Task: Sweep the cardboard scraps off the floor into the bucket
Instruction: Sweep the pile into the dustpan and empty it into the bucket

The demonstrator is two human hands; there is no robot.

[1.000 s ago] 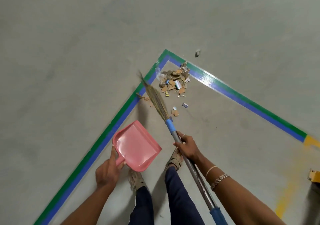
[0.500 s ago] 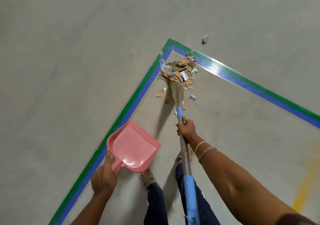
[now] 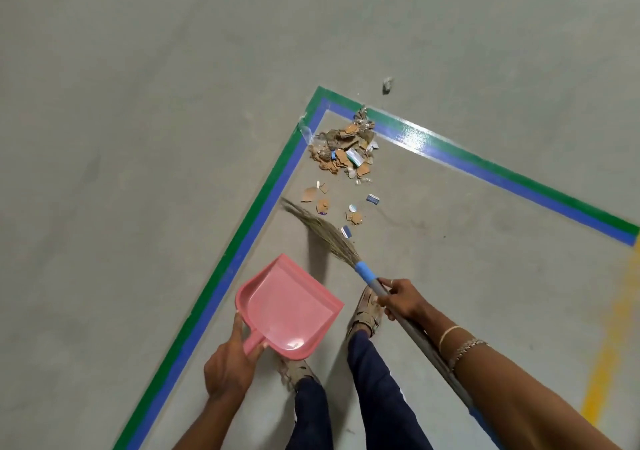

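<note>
Gripping a dustpan (image 3: pixel 287 307) in the left hand (image 3: pixel 228 366), fingers and thumb curled round its short handle, pink pan held over the left foot (image 3: pixel 298 370) with the open edge pointing forward and right. Gripping a broom (image 3: pixel 325 233) in the right hand (image 3: pixel 403 299), fingers wrapped round the grey shaft just behind the blue collar, bracelets (image 3: pixel 464 345) on that wrist, shaft running back along the forearm. Bristles slanting forward and left toward the tape (image 3: pixel 270 204), tip close to its blue strip; hard to tell whether touching the floor (image 3: pixel 138 103). Right foot (image 3: pixel 367 311) in a sandal just beside the shaft. Heaped in the taped corner, well ahead of the pan: the scraps (image 3: pixel 343 148), brown cardboard mixed with white and blue paper, far edge of the heap lying on the tape. Scattered between heap and bristles: a few loose pieces (image 3: pixel 323 204), one just beside the bristles. Outside the corner, beyond the green strip: a small grey bit (image 3: pixel 388 84). At far right, a worn yellow line (image 3: pixel 606 352) on the concrete.
</note>
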